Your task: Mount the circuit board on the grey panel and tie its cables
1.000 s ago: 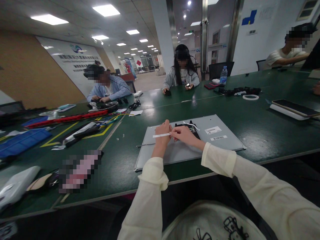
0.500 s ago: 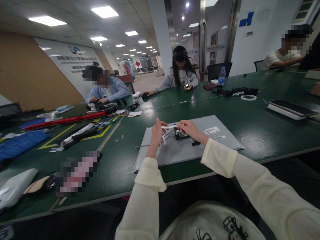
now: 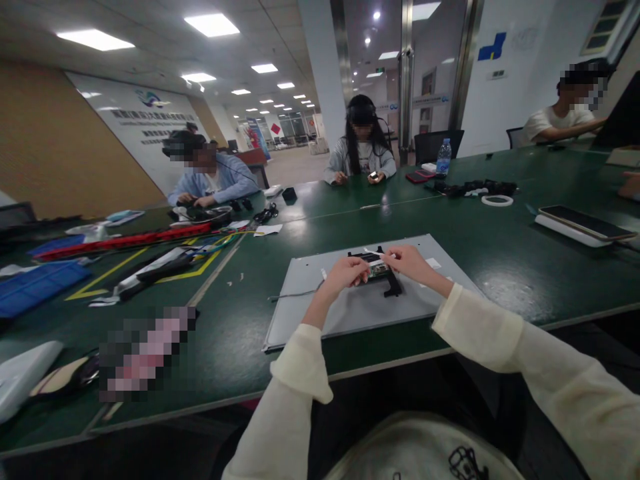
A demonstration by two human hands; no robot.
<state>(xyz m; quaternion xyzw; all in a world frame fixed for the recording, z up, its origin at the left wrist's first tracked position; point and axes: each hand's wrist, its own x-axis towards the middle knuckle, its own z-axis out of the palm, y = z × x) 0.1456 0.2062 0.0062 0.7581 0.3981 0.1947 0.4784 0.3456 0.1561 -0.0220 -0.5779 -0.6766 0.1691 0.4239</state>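
Left hand [image 3: 344, 273] and right hand [image 3: 409, 261] each pinch an end of the tape strip [image 3: 375, 262] over the circuit board [image 3: 380, 271]. Light, floppy, likely sticky; I'd grip ends only.

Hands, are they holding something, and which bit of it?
Both pinch a thin white strip: the left hand its left end, the right hand its right end, just above the board on the panel.

Matt grey metal panel [image 3: 350, 310], glossy dark-green table [image 3: 525, 267] that threw back ceiling light, black plastic bracket [image 3: 391, 285], soft cream cloth sleeves [image 3: 480, 323].
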